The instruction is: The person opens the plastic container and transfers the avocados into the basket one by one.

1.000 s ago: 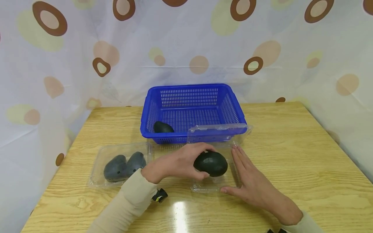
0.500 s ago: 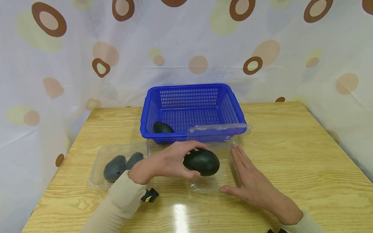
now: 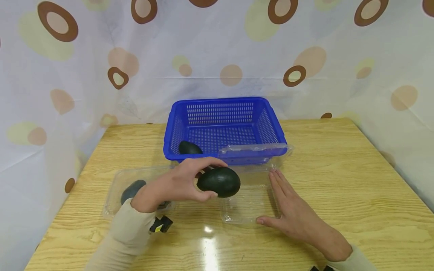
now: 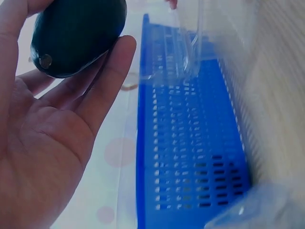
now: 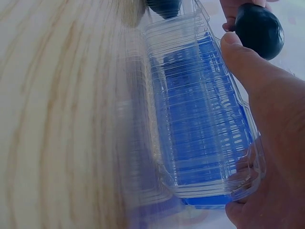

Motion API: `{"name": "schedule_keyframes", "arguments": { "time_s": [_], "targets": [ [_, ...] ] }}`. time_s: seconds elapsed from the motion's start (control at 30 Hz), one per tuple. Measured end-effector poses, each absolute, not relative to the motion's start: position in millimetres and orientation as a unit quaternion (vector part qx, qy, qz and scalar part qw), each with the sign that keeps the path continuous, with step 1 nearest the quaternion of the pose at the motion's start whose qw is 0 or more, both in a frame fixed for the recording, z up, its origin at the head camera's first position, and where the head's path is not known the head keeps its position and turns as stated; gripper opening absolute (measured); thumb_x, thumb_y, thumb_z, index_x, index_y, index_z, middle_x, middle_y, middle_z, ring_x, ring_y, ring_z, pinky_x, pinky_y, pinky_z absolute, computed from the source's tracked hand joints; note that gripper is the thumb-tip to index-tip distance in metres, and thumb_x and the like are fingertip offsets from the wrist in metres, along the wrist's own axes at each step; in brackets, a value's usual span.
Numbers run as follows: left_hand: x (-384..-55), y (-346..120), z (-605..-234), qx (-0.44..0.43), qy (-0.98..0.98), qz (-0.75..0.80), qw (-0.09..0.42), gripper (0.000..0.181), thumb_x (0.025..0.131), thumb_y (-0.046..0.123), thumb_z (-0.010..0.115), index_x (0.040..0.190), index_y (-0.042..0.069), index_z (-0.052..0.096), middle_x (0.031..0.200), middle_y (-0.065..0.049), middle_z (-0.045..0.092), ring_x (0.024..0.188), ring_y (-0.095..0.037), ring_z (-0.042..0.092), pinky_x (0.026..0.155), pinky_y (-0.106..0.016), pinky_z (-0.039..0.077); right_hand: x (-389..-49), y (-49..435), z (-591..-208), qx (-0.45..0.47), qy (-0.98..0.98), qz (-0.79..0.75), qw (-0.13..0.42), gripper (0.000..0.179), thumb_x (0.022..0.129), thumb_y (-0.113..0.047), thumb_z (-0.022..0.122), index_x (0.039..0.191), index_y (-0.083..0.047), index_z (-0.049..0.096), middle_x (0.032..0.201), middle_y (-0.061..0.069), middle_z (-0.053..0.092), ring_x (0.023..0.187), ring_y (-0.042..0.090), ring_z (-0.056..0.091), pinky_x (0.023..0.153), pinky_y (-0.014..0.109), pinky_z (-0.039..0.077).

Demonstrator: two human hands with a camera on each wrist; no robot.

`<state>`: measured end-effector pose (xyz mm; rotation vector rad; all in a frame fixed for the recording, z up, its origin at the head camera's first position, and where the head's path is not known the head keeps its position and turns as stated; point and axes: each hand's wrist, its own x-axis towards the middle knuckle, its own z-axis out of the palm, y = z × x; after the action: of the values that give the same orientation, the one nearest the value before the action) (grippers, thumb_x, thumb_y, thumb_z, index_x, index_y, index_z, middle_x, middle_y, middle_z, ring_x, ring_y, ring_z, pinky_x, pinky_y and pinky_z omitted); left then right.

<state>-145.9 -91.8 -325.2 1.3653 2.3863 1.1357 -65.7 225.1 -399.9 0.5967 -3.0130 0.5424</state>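
My left hand [image 3: 178, 182] grips a dark green avocado [image 3: 222, 182] between thumb and fingers, raised over the left edge of an open clear plastic clamshell box [image 3: 234, 218]. In the left wrist view the avocado [image 4: 78, 33] shows its stem scar. The right hand [image 3: 295, 214] rests along the box's right side, fingers straight and thumb at the front corner. Nothing lies inside this box [image 5: 195, 119] in the right wrist view. Its raised lid [image 3: 254, 151] leans by the blue basket. My left forearm partly hides a second clear box [image 3: 112, 203] with avocados [image 3: 132, 191] inside.
The blue plastic basket [image 3: 220, 101] stands at the back middle of the wooden table [image 3: 339, 169], with one avocado [image 3: 190, 148] in its front left corner. A patterned cloth [image 3: 210, 49] hangs behind and at both sides.
My left hand has lifted the avocado from over the open box and carried it leftward and slightly up. The right hand and the box have stayed put.
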Motion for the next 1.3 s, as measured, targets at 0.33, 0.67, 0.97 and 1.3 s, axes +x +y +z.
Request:
{"name": "schedule_keyframes", "arguments": {
  "time_s": [0.33, 0.67, 0.97, 1.3],
  "targets": [
    [-156, -109, -319, 0.421, 0.824, 0.375, 0.061, 0.058, 0.080, 0.021, 0.080, 0.133, 0.019, 0.056, 0.120, -0.003, 0.066, 0.100, -0.015, 0.065, 0.079, -0.029, 0.059, -64, 226, -401, 0.198, -0.964, 0.177, 0.023, 0.118, 0.081, -0.065, 0.068, 0.158, 0.000, 0.006, 0.166, 0.019, 0.007, 0.155, 0.035, 0.008, 0.124, 0.030, 0.006],
    [-167, -123, -310, 0.374, 0.827, 0.410, 0.092, 0.055, 0.082, 0.017, 0.079, 0.131, 0.018, 0.055, 0.122, -0.006, 0.064, 0.106, -0.019, 0.066, 0.084, -0.028, 0.059, -64, 227, -402, 0.205, -0.961, 0.183, 0.030, 0.118, 0.082, -0.064, 0.068, 0.158, 0.001, 0.006, 0.166, 0.021, 0.009, 0.155, 0.035, 0.008, 0.121, 0.020, -0.001],
    [-176, -133, -303, 0.353, 0.850, 0.385, 0.073, 0.057, 0.084, 0.022, 0.079, 0.135, 0.019, 0.052, 0.123, -0.009, 0.063, 0.106, -0.023, 0.065, 0.084, -0.037, 0.060, -64, 227, -401, 0.204, -0.960, 0.188, 0.026, 0.117, 0.082, -0.064, 0.068, 0.158, 0.001, 0.007, 0.166, 0.020, 0.008, 0.155, 0.035, 0.008, 0.120, 0.019, -0.002],
    [-194, -134, -300, 0.348, 0.865, 0.358, 0.051, 0.063, 0.084, 0.021, 0.078, 0.141, 0.018, 0.051, 0.132, -0.010, 0.059, 0.109, -0.025, 0.062, 0.084, -0.036, 0.057, -63, 228, -400, 0.200, -0.960, 0.193, 0.024, 0.117, 0.082, -0.064, 0.068, 0.158, -0.001, 0.006, 0.166, 0.019, 0.007, 0.155, 0.035, 0.007, 0.123, 0.025, 0.004]
  ]
}}
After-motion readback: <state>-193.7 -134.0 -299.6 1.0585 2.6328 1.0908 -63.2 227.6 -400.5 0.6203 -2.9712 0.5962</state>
